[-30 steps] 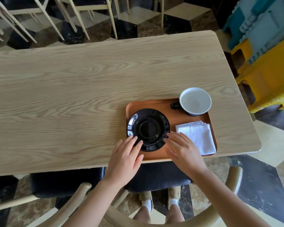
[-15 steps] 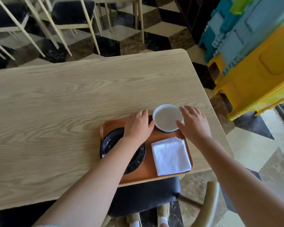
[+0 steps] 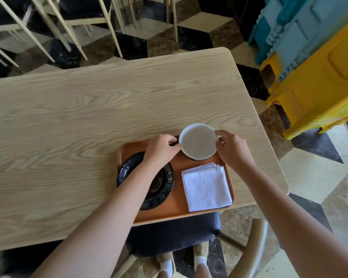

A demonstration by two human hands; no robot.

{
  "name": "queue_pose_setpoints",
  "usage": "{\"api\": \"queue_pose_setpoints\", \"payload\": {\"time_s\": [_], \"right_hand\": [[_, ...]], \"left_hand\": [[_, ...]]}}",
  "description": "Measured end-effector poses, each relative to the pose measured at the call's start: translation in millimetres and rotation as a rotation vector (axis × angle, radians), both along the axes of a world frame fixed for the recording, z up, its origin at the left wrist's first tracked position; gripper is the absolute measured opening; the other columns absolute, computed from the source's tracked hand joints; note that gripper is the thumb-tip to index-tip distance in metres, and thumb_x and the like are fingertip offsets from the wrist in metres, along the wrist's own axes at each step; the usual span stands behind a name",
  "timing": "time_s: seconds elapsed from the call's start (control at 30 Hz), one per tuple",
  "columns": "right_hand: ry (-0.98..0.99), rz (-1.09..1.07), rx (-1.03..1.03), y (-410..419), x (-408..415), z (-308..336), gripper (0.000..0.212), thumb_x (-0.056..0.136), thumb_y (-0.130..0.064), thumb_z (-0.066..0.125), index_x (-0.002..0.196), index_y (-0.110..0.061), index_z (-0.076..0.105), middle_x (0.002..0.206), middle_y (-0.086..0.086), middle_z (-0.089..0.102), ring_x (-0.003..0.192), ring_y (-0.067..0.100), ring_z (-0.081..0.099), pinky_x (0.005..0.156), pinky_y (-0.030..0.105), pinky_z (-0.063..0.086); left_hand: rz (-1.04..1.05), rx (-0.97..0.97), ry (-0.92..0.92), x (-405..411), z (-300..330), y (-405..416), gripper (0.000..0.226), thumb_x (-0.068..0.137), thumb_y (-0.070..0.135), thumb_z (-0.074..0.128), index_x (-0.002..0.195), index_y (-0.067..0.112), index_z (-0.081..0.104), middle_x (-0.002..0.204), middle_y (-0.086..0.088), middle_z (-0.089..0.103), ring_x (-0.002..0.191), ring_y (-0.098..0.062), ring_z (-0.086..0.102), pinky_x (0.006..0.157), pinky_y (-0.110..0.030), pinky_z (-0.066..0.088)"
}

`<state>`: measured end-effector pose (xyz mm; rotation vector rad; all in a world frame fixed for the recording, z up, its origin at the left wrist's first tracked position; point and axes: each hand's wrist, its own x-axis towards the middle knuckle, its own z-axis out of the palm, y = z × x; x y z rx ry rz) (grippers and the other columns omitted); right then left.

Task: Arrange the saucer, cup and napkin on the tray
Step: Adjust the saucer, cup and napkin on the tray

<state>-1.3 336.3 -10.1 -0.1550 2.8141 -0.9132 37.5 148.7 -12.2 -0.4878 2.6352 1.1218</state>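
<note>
Both hands clasp the cup (image 3: 198, 141), left hand (image 3: 161, 148) and right hand (image 3: 232, 149) flanking it, the black saucer (image 3: 165, 187) beneath the left forearm.

One cup (image 3: 198, 141), one saucer (image 3: 161, 187), one napkin (image 3: 206, 187), one tray (image 3: 177, 214).
</note>
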Motion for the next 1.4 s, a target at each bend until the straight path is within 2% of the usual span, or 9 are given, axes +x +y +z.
{"api": "queue_pose_setpoints", "payload": {"time_s": [0.1, 0.27, 0.53, 0.67, 0.77, 0.9, 1.03, 1.13, 1.4], "right_hand": [[-0.02, 0.006, -0.036, -3, 6, -2, 0.034, 0.081, -0.004, 0.047, 0.108, -0.015, 0.065, 0.081, 0.011, 0.07, 0.078, 0.03, 0.062, 0.061, 0.024, 0.036], [0.012, 0.021, -0.047, -7, 13, -2, 0.036, 0.083, -0.005, 0.049, 0.113, -0.016, 0.063, 0.097, 0.011, 0.072, 0.087, 0.03, 0.062, 0.061, 0.023, 0.031], [-0.022, 0.047, -0.044, -3, 15, -3, 0.034, 0.086, -0.009, 0.049, 0.118, -0.017, 0.059, 0.102, 0.008, 0.071, 0.092, 0.027, 0.063, 0.068, 0.026, 0.04], [0.026, 0.038, -0.082, 10, 32, -6, 0.035, 0.087, -0.016, 0.054, 0.122, -0.016, 0.055, 0.11, 0.006, 0.068, 0.098, 0.024, 0.063, 0.077, 0.033, 0.05], [0.21, 0.139, 0.018, 32, 62, -18, 0.039, 0.089, -0.018, 0.054, 0.127, -0.009, 0.053, 0.124, 0.01, 0.062, 0.111, 0.028, 0.058, 0.084, 0.038, 0.051], [0.268, 0.565, 0.305, 60, 92, -44, 0.049, 0.097, -0.033, 0.025, 0.14, -0.011, 0.034, 0.148, 0.008, 0.036, 0.139, 0.018, 0.024, 0.111, 0.036, 0.024], [0.222, 0.618, 0.409, 68, 102, -56, 0.049, 0.097, -0.032, 0.017, 0.141, -0.012, 0.028, 0.15, 0.005, 0.029, 0.143, 0.01, -0.002, 0.113, 0.032, 0.005], [0.209, 0.59, 0.399, 65, 105, -58, 0.052, 0.099, -0.033, 0.008, 0.138, -0.009, 0.033, 0.148, 0.006, 0.032, 0.143, 0.009, -0.005, 0.113, 0.031, 0.004], [0.203, 0.545, 0.415, 53, 115, -63, 0.056, 0.098, -0.034, 0.001, 0.14, -0.011, 0.029, 0.15, 0.007, 0.03, 0.142, 0.014, 0.004, 0.114, 0.035, 0.005]], "left_hand": [[0.0, -0.003, -0.002, 7, 1, -6, 0.01, 0.082, 0.023, 0.061, 0.074, 0.017, 0.064, 0.077, -0.003, 0.061, 0.078, -0.016, 0.055, 0.071, -0.03, 0.041], [0.019, 0.002, 0.018, 18, 0, -8, 0.014, 0.083, 0.025, 0.061, 0.072, 0.017, 0.061, 0.075, -0.001, 0.062, 0.077, -0.016, 0.056, 0.068, -0.027, 0.036], [0.019, -0.014, 0.056, 24, -1, -6, 0.029, 0.088, 0.025, 0.059, 0.111, 0.01, 0.065, 0.111, -0.003, 0.068, 0.102, -0.017, 0.059, 0.082, -0.022, 0.039], [0.085, -0.195, 0.399, 51, -3, 1, 0.03, 0.088, 0.019, 0.056, 0.115, 0.007, 0.06, 0.113, -0.01, 0.061, 0.108, -0.021, 0.054, 0.093, -0.021, 0.035], [-0.092, -0.23, 0.627, 89, -12, 30, 0.023, 0.087, 0.011, 0.05, 0.105, 0.002, 0.063, 0.106, -0.013, 0.062, 0.1, -0.022, 0.055, 0.092, -0.028, 0.043], [-0.408, -0.299, 0.552, 125, -45, 80, 0.033, 0.087, 0.009, 0.048, 0.118, 0.005, 0.059, 0.12, -0.013, 0.062, 0.115, -0.024, 0.055, 0.099, -0.033, 0.045], [-0.391, -0.415, 0.356, 130, -66, 99, 0.045, 0.086, 0.013, 0.045, 0.131, 0.008, 0.049, 0.141, -0.014, 0.047, 0.132, -0.027, 0.041, 0.103, -0.038, 0.041], [-0.395, -0.439, 0.311, 130, -68, 99, 0.046, 0.088, 0.014, 0.037, 0.131, 0.01, 0.05, 0.142, -0.014, 0.045, 0.134, -0.027, 0.037, 0.106, -0.039, 0.036], [-0.395, -0.414, 0.291, 130, -65, 84, 0.052, 0.08, 0.008, 0.065, 0.13, 0.013, 0.051, 0.141, -0.014, 0.047, 0.133, -0.026, 0.039, 0.106, -0.039, 0.034]]}}
